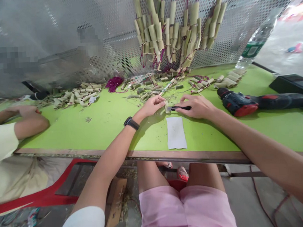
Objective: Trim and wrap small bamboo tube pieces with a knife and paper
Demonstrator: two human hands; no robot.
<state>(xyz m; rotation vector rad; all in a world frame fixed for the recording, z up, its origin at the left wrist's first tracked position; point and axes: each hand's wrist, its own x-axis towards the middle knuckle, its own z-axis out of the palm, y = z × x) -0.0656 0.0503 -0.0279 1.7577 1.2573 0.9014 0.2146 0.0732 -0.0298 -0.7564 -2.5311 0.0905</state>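
Note:
My left hand [154, 106], with a dark watch on the wrist, pinches a short bamboo piece [166, 107] standing over the green table. In my right hand [197, 106] is a black utility knife [181, 108], its blade pointing left and reaching the bamboo piece. Whether the blade cuts in or only touches, I cannot tell. Just below both hands lies a white rectangular sheet [176, 133], perhaps sandpaper. Beyond my fingers, loose bamboo pieces [155, 92] and shavings are scattered, with a thin pen-like stick [167, 87] among them.
A cordless drill [237, 102] lies on the right, below a plastic bottle [254, 45]. Strung bamboo tubes [163, 32] hang on the perforated metal panel. Purple string [114, 84] and a bamboo pile [76, 95] are at left, where another person's arm [31, 122] rests on the table [92, 132].

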